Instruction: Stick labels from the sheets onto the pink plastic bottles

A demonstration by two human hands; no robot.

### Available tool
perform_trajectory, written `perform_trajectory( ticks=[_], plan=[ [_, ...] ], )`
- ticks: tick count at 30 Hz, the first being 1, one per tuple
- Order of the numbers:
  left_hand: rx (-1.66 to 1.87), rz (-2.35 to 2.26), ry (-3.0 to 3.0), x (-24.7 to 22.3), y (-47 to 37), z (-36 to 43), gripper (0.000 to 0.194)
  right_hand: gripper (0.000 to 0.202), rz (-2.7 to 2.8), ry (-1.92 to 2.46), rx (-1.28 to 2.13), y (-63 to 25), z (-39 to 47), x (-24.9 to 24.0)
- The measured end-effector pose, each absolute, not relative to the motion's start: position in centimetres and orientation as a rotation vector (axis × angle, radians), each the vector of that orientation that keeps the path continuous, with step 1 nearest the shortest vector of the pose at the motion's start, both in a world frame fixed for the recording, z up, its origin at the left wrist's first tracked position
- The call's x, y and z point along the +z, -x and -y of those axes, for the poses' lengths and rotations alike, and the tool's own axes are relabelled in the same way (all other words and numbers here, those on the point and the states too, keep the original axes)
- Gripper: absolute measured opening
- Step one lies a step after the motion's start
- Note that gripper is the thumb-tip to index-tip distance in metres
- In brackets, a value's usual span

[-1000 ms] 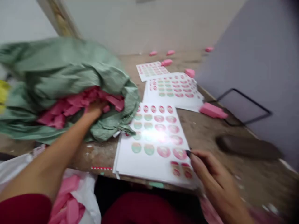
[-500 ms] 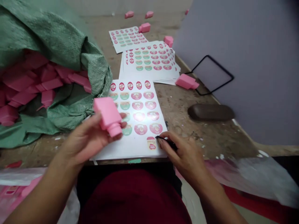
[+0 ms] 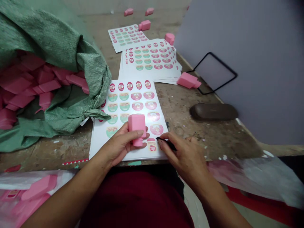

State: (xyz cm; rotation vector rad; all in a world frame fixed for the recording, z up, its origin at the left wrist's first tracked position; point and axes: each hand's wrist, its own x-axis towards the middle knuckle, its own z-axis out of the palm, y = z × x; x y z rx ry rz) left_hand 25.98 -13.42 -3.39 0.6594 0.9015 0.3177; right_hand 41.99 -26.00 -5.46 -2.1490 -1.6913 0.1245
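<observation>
My left hand (image 3: 121,144) is closed round a pink plastic bottle (image 3: 136,123), its neck pointing down toward me and the thumb across its shoulder. Beneath lies a white sticker sheet (image 3: 128,155) with rows of red, green and pink labels; the bottle covers some of them. My right hand (image 3: 182,152) pinches a slim black pointed tool (image 3: 168,143) that looks like tweezers. Its tip is at the upper right edge of a small cream-and-red label (image 3: 152,145) near the sheet's lower right corner. Whether the tip grips the label I cannot tell.
A green woven sack (image 3: 92,69) full of pink bottles (image 3: 35,84) lies open at left, overlapping the sheet's edge. More sticker sheets (image 3: 142,74), loose bottles (image 3: 189,80), a brown case (image 3: 213,111) and a black wire frame (image 3: 235,76) are on the right and beyond.
My left hand has brought the bottle right and down over the sheet, turning its neck toward me. My right hand stays by the label with the black tool.
</observation>
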Motion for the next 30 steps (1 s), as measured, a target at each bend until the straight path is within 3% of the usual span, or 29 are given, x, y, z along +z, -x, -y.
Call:
perform_trajectory(
  ticks=[7, 15, 23, 27, 30],
  plan=[
    [0.296, -0.892, -0.674, -3.3, -26.1, 13.4, 0.048, 0.02, 1.713, 2.147, 0.009, -41.6, 25.7, -5.3],
    [0.309, -0.89, -0.642, -3.3, -26.0, 13.2, 0.042, 0.017, 1.467, 2.078, 0.568, -42.5, 25.4, -5.6],
    [0.404, -0.872, -0.389, -3.3, -26.0, 12.6, 0.031, 0.037, 1.632, 2.097, 0.576, -41.3, 27.1, -4.7],
    [0.409, -0.866, -0.354, -3.5, -26.2, 12.5, 0.029, 0.028, 1.67, 1.731, 0.926, -41.1, 28.6, -2.3],
    [0.438, -0.848, -0.406, -3.8, -26.1, 12.8, 0.028, 0.012, 1.429, 1.627, 0.85, -41.7, 28.3, -0.7]
  ],
)
